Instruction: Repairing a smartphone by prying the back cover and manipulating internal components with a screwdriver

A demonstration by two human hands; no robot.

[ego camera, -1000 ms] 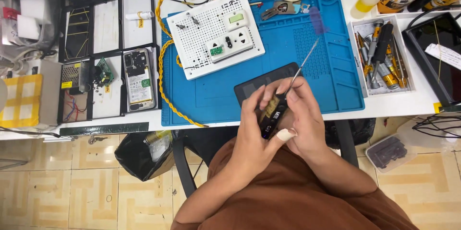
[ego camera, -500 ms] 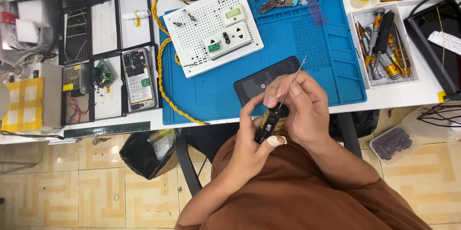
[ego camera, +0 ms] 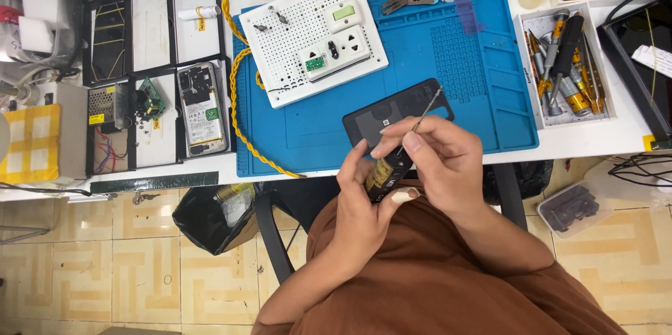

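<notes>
A screwdriver (ego camera: 392,163) with a black handle and a thin metal shaft sits just right of the frame's centre, gripped by both hands. The left hand (ego camera: 364,198) wraps its fingers and thumb around the lower handle, closed firmly on it. The right hand (ego camera: 444,160) pinches the upper end of the handle where the shaft begins, fingertips tight on it. The shaft slants up and to the right, its tip over the dark phone (ego camera: 392,114) that lies flat on the blue mat (ego camera: 476,62) just above the hands.

Up and left of the phone, a white pegboard with sockets (ego camera: 311,34) rests on the mat, with a yellow braided cable (ego camera: 241,97) curling round its left side. At left centre, an opened phone (ego camera: 201,107) lies in a black-framed tray (ego camera: 175,23). At the right edge, a clear tray of tools (ego camera: 567,69) stands beside the mat. A black bin bag (ego camera: 213,216) hangs under the table edge, lower left of the hands.
</notes>
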